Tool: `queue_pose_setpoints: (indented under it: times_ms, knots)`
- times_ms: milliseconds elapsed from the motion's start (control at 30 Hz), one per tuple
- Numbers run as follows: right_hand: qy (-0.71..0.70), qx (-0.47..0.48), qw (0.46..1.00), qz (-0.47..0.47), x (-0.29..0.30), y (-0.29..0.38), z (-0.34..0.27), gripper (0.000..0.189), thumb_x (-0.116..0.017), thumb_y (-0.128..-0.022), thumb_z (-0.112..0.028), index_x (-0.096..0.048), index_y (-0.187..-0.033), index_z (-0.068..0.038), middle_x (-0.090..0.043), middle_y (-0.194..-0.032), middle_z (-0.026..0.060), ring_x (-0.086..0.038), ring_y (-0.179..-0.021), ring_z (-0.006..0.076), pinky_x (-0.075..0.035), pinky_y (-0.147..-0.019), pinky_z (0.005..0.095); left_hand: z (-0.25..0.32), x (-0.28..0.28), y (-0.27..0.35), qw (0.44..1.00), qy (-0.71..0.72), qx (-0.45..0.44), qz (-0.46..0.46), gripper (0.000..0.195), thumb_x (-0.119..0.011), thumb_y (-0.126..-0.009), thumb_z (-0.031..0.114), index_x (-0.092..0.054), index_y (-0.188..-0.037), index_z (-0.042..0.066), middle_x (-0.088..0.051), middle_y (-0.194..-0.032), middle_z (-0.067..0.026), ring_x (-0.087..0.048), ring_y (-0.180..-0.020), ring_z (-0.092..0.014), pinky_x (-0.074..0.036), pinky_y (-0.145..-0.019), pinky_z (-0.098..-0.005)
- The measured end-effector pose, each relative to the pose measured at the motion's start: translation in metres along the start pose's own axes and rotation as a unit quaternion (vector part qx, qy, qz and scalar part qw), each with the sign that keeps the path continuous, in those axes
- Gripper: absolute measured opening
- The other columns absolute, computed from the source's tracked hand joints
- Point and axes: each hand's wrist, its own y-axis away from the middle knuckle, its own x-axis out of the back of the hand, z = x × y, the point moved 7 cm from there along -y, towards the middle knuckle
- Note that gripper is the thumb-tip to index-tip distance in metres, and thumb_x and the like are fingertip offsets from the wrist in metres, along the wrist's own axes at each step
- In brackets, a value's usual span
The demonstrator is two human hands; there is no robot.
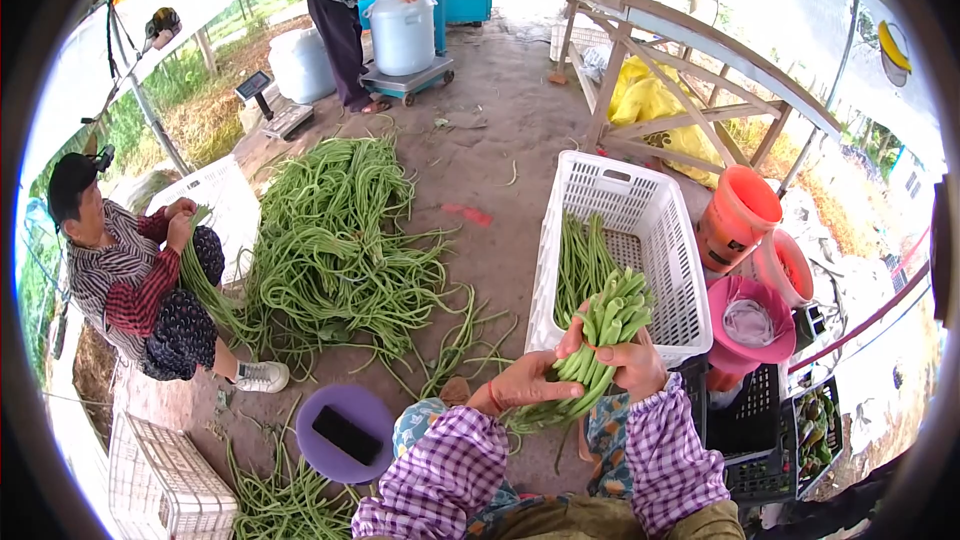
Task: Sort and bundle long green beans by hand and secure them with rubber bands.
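Observation:
Between my two hands is a thick bundle of green yard-long beans [621, 307], its cut ends fanned towards the far side. My left hand [536, 375] grips it from the left, and a thin red cord circles that wrist. On the right side, my right hand [636, 361] closes round the same bundle, with the thumb across the stems. A reddish band shows partly by the thumb. Just beyond, a white plastic crate [679, 262] holds more long beans [581, 266] along its left side. The bundle's lower ends hang over my lap.
A large heap of long beans [337, 240] lies left of centre, with a seated person [142, 262] handling beans beside it. Near my left knee stands a purple stool [319, 427]. Orange buckets [739, 217] and a pink basin [780, 326] flank the crate. Behind it stands a wooden table [622, 7].

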Motion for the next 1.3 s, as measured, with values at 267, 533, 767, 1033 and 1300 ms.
queue_pose_setpoints:
  times_ms: [267,533,767,1033,1300]
  knots:
    - [-0.172,-0.047,0.981,-0.078,0.01,-0.013,0.03,0.057,-0.066,-0.067,-0.011,-0.05,-0.121,0.0,-0.061,-0.102,0.0154,-0.059,-0.1,0.0318,-0.047,-0.091,0.0433,0.007,-0.008,0.002,0.991,0.094,0.07,-0.06,0.05,-0.078,-0.076,0.014,-0.056,-0.12,0.002,-0.064,-0.107,-0.0037,-0.058,-0.101,-0.013,-0.046,-0.089,-0.0289]
    - [0.078,-0.032,0.996,0.026,0.015,-0.031,0.011,0.056,-0.064,-0.082,-0.024,-0.045,-0.128,0.002,-0.058,-0.115,0.0127,-0.057,-0.102,0.0205,-0.046,-0.089,0.0348,-0.007,-0.011,-0.005,0.968,0.223,0.104,-0.046,0.043,-0.073,-0.081,0.014,-0.054,-0.118,0.004,-0.063,-0.11,-0.0128,-0.063,-0.099,-0.025,-0.052,-0.086,-0.0393]
    - [0.127,-0.087,0.98,0.128,0.057,0.012,0.052,0.064,-0.068,-0.085,-0.033,-0.041,-0.131,0.002,-0.053,-0.121,0.0139,-0.052,-0.11,0.0203,-0.042,-0.093,0.0341,0.003,0.015,0.001,0.968,0.234,0.023,0.09,0.034,-0.067,-0.087,0.022,-0.059,-0.113,0.001,-0.067,-0.097,-0.0082,-0.064,-0.088,-0.017,-0.053,-0.076,-0.0306]
    - [0.112,-0.185,0.973,0.08,0.059,0.038,0.126,0.042,-0.062,-0.091,-0.027,-0.053,-0.119,0.003,-0.06,-0.107,0.0048,-0.053,-0.1,0.01,-0.042,-0.088,0.0258,0.011,0.038,0.001,0.957,0.241,-0.059,0.147,0.038,-0.057,-0.093,0.029,-0.054,-0.113,-0.003,-0.062,-0.108,-0.0176,-0.061,-0.103,-0.03,-0.05,-0.091,-0.0432]
    - [0.09,-0.163,0.972,0.143,0.071,0.037,0.132,0.037,-0.05,-0.098,-0.028,-0.057,-0.115,0.005,-0.063,-0.096,0.0015,-0.055,-0.085,0.0052,-0.046,-0.074,0.0217,-0.011,0.052,0.0,0.937,0.294,-0.01,0.186,0.049,-0.048,-0.096,0.037,-0.049,-0.122,-0.004,-0.058,-0.119,-0.0186,-0.057,-0.11,-0.028,-0.045,-0.097,-0.0419]
